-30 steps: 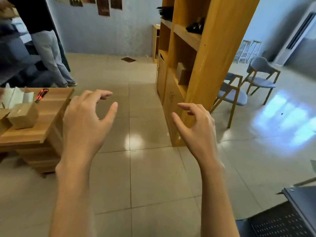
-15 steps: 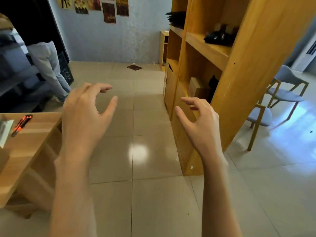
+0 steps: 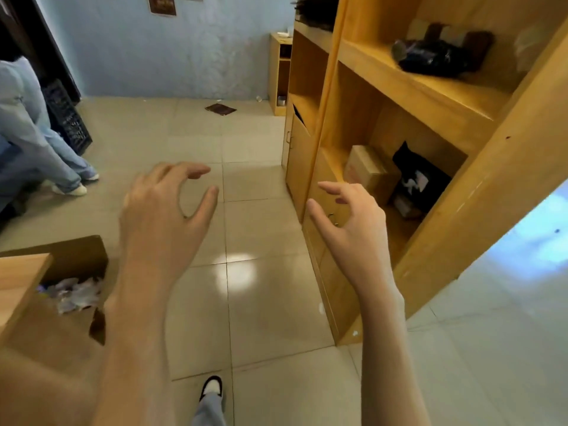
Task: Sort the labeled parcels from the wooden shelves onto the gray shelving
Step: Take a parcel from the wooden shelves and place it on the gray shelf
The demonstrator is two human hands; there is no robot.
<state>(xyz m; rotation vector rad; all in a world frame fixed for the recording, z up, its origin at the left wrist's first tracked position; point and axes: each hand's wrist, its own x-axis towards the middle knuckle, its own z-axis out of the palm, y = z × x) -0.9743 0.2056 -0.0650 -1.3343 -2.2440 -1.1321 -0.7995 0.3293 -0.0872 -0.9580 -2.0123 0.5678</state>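
Above the beige tiled floor (image 3: 264, 302), the left hand (image 3: 159, 222) and right hand (image 3: 353, 229) were held out with fingers loosely curled, nothing grasped. Just beyond the right hand, a brown cardboard parcel (image 3: 367, 169) and a black plastic-wrapped parcel (image 3: 419, 179) were seen side by side in the lower compartment of the tall yellow wooden shelves (image 3: 430, 96)

Both hands, left hand (image 3: 159, 216) and right hand (image 3: 353, 229), hover empty near wooden shelves (image 3: 445, 99) holding a cardboard parcel (image 3: 365, 170), possibly labeled.

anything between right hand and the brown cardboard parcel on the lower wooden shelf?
Head view: nothing between the right hand and brown cardboard parcel; only the wooden shelf's edge.
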